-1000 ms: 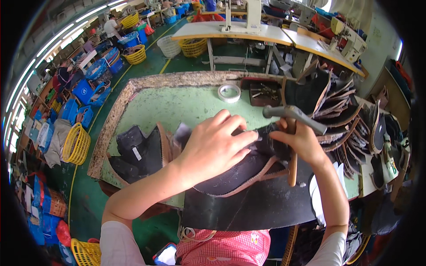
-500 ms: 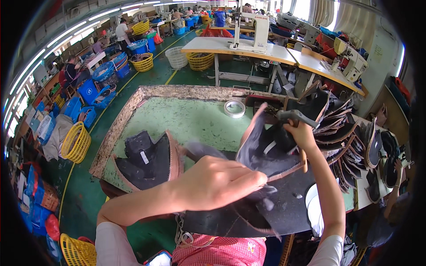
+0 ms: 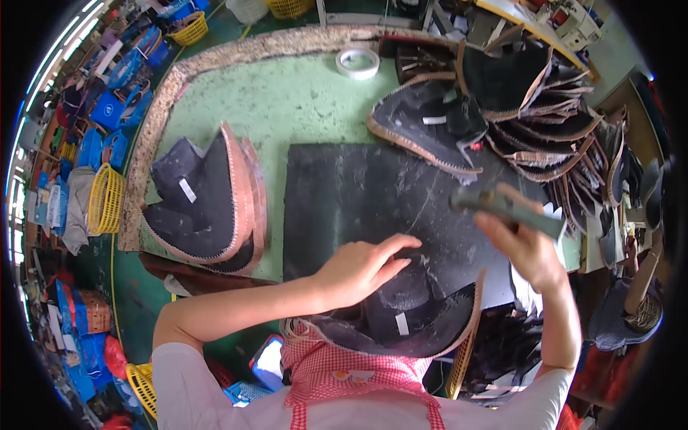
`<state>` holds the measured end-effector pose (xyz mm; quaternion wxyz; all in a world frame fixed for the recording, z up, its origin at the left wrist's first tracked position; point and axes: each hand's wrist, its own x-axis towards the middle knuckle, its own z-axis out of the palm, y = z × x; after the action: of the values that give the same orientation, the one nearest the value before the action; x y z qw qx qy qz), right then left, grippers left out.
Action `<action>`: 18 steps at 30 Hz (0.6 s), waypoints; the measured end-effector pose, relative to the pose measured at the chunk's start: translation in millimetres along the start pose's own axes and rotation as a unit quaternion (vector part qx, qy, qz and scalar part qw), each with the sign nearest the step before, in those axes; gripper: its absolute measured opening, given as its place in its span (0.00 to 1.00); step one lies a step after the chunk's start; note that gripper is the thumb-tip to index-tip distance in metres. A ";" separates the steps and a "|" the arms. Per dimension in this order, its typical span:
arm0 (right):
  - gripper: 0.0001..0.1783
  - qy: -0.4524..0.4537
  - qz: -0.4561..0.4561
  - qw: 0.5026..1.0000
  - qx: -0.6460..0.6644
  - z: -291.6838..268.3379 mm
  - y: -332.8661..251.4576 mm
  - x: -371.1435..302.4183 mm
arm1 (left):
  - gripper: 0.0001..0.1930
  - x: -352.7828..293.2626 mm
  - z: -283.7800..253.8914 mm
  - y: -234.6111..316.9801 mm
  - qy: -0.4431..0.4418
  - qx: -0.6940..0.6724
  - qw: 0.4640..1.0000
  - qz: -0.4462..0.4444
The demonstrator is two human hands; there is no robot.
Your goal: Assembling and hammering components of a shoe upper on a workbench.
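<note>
My right hand (image 3: 527, 244) grips a hammer (image 3: 512, 211) with a grey-green head, held above the right part of a black mat (image 3: 344, 208). My left hand (image 3: 365, 269) hovers over the mat's near part, thumb and forefinger apart, nothing between them. Just below it, a dark shoe upper (image 3: 430, 326) with a serrated edge and a white label lies at the mat's front edge, against my apron. Another dark upper (image 3: 423, 118) rests at the mat's back right. To the left, a small stack of uppers (image 3: 197, 197) with pinkish-brown toothed edges sits on the green tabletop.
A roll of white tape (image 3: 357, 64) lies near the table's raised far rim (image 3: 272, 44). Piled uppers (image 3: 545, 122) fill the right side. Yellow baskets (image 3: 105, 197) and blue crates stand on the floor at left. Another person (image 3: 634, 308) is at the right.
The view has tilted down. My left hand, fingers bent over a blurred upper before, now has fingers apart. My right hand has brought the hammer nearer, away from the back-right upper.
</note>
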<state>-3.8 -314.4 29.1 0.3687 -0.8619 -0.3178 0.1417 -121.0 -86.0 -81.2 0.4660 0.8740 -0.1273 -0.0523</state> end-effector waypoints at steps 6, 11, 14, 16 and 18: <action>0.13 -0.024 0.092 0.995 -0.039 0.6 -13.2 -25.7 | 0.15 5.0 20.8 11.3 -0.140 -0.318 0.934 -0.079; 0.13 0.091 0.099 0.991 0.025 -1.7 5.4 -33.1 | 0.15 7.1 26.0 58.9 -0.218 -0.402 0.884 -0.092; 0.13 0.082 0.149 0.983 0.069 7.2 -4.7 -34.5 | 0.13 0.4 34.5 30.1 -0.038 -0.064 0.996 0.043; 0.13 -0.002 0.119 0.992 0.032 7.6 -11.0 -45.4 | 0.13 -2.8 31.4 12.3 -0.033 0.054 0.997 0.050; 0.14 -0.090 0.118 0.989 0.015 17.5 -12.2 -47.6 | 0.13 -2.4 27.2 -4.2 -0.002 0.110 0.993 0.051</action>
<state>-53.6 -329.5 26.4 0.3324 -0.8716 -0.2438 0.2653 -128.3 -104.9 -100.0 0.3685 0.9124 -0.1773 -0.0155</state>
